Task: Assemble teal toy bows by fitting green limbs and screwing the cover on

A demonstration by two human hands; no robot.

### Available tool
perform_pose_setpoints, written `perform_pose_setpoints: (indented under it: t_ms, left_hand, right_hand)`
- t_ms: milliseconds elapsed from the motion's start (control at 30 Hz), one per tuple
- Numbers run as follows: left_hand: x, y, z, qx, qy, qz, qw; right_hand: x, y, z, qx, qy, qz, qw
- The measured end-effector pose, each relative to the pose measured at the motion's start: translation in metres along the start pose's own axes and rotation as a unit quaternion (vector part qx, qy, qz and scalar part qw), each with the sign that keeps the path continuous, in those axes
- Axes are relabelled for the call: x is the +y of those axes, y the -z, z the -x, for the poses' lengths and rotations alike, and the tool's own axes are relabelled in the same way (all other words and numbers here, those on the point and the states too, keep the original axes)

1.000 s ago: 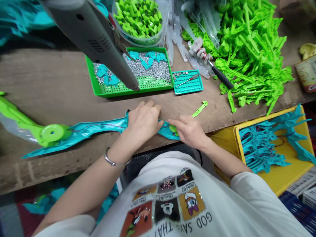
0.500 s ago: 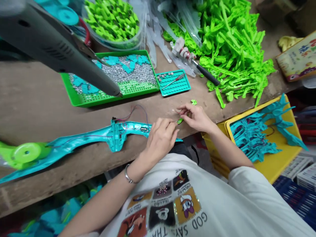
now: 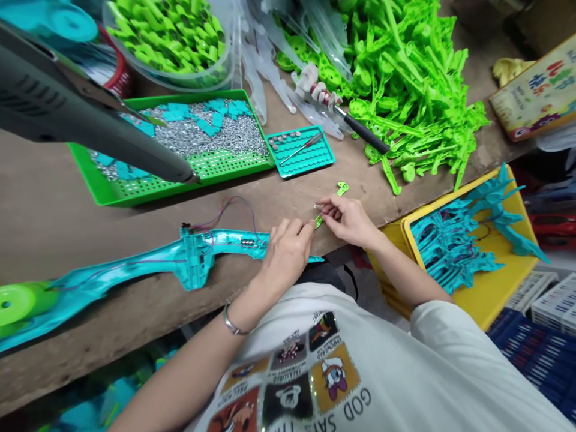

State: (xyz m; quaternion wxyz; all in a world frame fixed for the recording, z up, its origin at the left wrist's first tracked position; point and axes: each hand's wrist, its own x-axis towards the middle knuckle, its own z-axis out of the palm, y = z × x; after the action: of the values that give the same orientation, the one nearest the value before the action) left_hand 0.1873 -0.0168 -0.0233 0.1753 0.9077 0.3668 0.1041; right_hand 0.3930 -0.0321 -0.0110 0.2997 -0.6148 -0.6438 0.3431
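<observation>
A long teal plastic shell, shaped like a toy bow half, lies open side up along the table's front edge. Thin red and blue wires loop from it, and a small metal spring-like part sits inside. My left hand is closed over the shell's right end, hiding part of it. Between both hands' fingertips shows a small green plastic piece. My right hand pinches at that piece; a tiny pale tip shows at its fingers, too small to name. Another green hooked piece lies just beyond.
An electric screwdriver hangs at left over a green tray of screws. Beside it are a teal tray with a small screwdriver, a heaped green parts pile, and a yellow bin of teal shells at right.
The view has shifted, so most things appear farther left. My right hand's fingers have drawn closer together beside the small green piece; my left hand stays on the shell.
</observation>
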Motion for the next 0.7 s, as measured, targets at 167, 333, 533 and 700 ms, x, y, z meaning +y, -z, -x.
perform_pose_setpoints:
  t_ms: [167,333,533,700]
  left_hand:
    - [0.0,0.0,0.001,-0.022,-0.048,-0.069,0.996]
    - [0.002,0.003,0.002,-0.04,-0.071,-0.114,0.99]
    - [0.008,0.01,0.001,-0.047,-0.097,-0.157,0.982]
    - [0.01,0.009,0.002,-0.046,-0.11,-0.157,0.98]
  right_hand:
    - [-0.001,-0.002,-0.001,-0.003,0.019,0.025,1.0]
    - [-0.006,0.0,-0.002,0.004,0.032,0.031,0.999]
    - [0.0,0.006,-0.003,0.042,0.047,0.025,0.998]
    - [0.005,0.009,-0.002,0.059,0.038,0.039,0.997]
